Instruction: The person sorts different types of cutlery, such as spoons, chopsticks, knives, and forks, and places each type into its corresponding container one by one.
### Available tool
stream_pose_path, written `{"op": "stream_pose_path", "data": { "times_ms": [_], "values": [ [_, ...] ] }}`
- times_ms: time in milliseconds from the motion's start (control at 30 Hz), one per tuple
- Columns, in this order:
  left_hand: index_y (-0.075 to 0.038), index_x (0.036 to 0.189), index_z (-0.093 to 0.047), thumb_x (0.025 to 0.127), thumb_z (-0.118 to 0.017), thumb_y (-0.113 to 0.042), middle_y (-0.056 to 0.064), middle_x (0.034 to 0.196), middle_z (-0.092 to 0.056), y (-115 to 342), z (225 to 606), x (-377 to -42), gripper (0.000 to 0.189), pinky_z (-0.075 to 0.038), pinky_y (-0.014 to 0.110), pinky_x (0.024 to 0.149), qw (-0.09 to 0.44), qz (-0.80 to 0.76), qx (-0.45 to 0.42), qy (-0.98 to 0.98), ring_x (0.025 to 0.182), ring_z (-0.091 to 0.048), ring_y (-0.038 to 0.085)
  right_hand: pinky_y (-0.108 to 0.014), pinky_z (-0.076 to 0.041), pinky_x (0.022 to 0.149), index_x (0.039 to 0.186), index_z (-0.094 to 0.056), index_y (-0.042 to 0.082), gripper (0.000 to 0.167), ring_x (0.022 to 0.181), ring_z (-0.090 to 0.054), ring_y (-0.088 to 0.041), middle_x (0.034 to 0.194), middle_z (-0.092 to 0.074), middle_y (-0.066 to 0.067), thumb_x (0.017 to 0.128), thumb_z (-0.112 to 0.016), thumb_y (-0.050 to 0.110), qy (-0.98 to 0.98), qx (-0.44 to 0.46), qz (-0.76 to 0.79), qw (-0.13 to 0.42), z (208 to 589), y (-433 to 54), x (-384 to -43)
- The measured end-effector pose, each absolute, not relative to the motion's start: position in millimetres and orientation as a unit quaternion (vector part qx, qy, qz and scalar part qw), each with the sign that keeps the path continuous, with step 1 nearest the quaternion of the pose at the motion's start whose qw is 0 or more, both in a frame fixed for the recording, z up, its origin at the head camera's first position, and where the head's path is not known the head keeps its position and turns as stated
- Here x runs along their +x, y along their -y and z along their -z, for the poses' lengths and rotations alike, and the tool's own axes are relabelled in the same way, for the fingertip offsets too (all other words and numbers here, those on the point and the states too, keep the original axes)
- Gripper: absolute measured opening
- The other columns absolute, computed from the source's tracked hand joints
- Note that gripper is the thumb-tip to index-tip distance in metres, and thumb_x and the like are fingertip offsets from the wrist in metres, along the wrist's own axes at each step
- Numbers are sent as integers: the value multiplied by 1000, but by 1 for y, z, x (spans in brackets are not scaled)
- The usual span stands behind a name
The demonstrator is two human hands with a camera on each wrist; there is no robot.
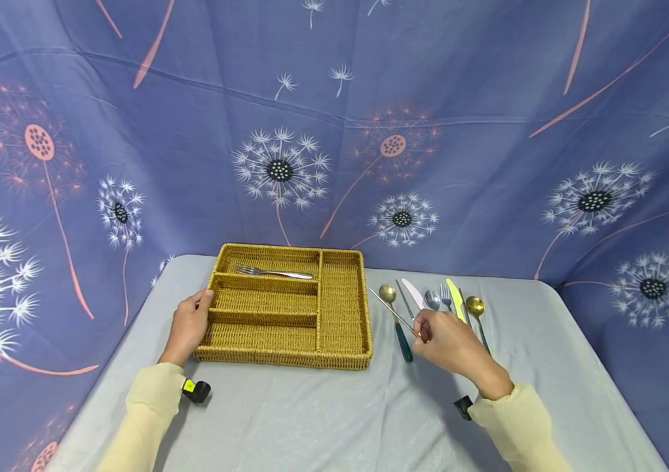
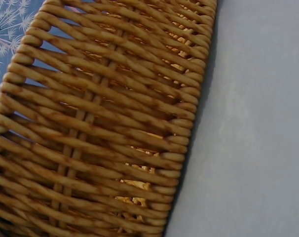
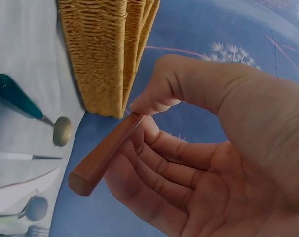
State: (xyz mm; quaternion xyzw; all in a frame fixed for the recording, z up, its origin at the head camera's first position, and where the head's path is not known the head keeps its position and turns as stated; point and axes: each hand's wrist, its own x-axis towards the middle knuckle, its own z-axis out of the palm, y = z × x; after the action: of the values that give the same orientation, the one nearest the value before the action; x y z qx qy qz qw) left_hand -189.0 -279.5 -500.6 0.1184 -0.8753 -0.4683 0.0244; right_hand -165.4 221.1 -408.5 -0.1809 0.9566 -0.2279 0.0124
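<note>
In the head view, a woven wicker tray with several compartments stands on the table. A metal fork lies in its back-left compartment. My left hand grips the tray's left side; its fingers are mostly hidden, and the left wrist view shows the woven wall close up. To the right of the tray, my right hand pinches a thin stick that looks like a chopstick, raised over the cutlery. In the right wrist view its thick brown squared end sticks out between thumb and fingers.
Right of the tray lie a gold spoon with a green handle, a pale knife, a silver spoon, a fork, a yellow-green knife and another gold spoon. A patterned blue cloth hangs behind the table.
</note>
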Motion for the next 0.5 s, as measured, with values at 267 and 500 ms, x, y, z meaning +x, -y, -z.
{"op": "stream_pose_path", "data": {
  "times_ms": [267, 500],
  "values": [
    [3, 164, -37, 118, -32, -45, 31, 163, -42, 279, 500, -189, 66, -29, 62, 128, 25, 476, 117, 871, 154, -36, 48, -25, -38, 55, 85, -64, 14, 17, 57, -44, -8, 65, -53, 8, 78, -70, -1, -952, -204, 226, 30, 401, -201, -177],
    [2, 164, -38, 118, -32, -44, 31, 162, -43, 279, 500, -189, 65, -29, 62, 128, 25, 473, 119, 872, 154, -36, 49, -27, -41, 57, 84, -66, 15, 17, 59, -45, -8, 65, -52, 9, 78, -68, -1, -946, -242, 213, 31, 395, -175, -186]
  ]
}}
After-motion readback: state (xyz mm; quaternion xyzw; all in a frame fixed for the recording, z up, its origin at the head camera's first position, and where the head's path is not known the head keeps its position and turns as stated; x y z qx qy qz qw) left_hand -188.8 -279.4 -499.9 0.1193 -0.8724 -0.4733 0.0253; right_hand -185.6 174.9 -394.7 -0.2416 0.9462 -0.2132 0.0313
